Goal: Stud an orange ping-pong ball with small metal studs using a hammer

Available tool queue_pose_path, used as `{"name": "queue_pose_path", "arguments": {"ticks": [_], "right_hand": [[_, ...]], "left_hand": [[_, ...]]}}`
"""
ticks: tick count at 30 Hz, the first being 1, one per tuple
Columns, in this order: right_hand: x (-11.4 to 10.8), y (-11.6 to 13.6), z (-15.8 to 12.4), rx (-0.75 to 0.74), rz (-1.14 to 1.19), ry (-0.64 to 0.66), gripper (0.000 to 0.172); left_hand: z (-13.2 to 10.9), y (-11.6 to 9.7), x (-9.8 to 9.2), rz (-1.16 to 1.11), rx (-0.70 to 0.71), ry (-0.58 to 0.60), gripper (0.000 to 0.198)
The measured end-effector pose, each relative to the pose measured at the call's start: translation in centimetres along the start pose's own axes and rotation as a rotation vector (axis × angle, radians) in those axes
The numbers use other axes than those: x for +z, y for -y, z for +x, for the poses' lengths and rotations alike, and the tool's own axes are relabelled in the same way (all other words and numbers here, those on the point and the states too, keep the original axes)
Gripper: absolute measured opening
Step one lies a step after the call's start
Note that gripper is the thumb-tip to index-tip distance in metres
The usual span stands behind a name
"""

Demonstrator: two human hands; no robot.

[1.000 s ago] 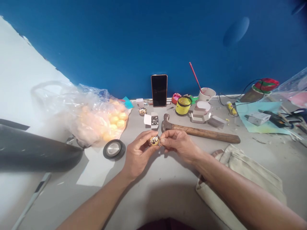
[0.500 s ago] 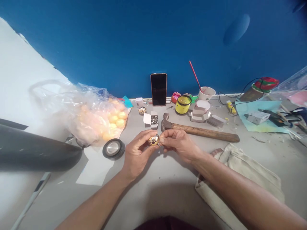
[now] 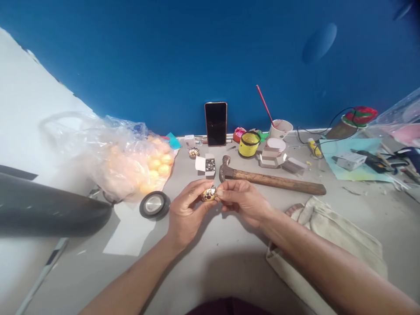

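Between the thumb and fingers of my left hand (image 3: 187, 208) is a small yellow ball (image 3: 207, 195) studded with shiny metal tack heads. The fingertips of my right hand (image 3: 241, 197) are pinched together against the ball's right side; whatever they grip is too small and covered to make out. Just beyond the hands stands an open white box (image 3: 201, 164) full of shiny metal tacks (image 3: 210, 165). Behind it sits another tack-covered ball (image 3: 193, 152). A claw hammer (image 3: 275, 180) with a wooden handle lies beyond my right hand.
A clear plastic bag of orange-yellow balls (image 3: 157, 166) lies left, near a round black-rimmed object (image 3: 154, 204). A phone (image 3: 216, 124) leans on the blue wall. Right of it are a yellow container (image 3: 248, 145), a paper cup (image 3: 281, 128) and opened boxes (image 3: 271, 159). Beige cloth (image 3: 341, 245) lies right.
My right fingertips have pressed closer to the ball; a thin shiny bit seen at them before is now covered. The ball has turned slightly in my left hand. The view has shifted a little.
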State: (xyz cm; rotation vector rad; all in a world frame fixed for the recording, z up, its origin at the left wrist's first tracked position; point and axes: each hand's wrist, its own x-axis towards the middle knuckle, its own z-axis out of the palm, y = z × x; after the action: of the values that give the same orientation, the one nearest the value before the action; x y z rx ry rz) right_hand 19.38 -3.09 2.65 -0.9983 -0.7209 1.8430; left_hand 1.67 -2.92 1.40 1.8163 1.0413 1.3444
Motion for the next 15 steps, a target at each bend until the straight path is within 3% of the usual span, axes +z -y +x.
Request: {"name": "queue_pose_path", "arguments": {"ticks": [15], "right_hand": [[0.59, 0.17, -0.20, 0.114, 0.053, 0.008, 0.032]], "left_hand": [[-0.51, 0.84, -0.03, 0.055, 0.121, -0.029, 0.033]]}}
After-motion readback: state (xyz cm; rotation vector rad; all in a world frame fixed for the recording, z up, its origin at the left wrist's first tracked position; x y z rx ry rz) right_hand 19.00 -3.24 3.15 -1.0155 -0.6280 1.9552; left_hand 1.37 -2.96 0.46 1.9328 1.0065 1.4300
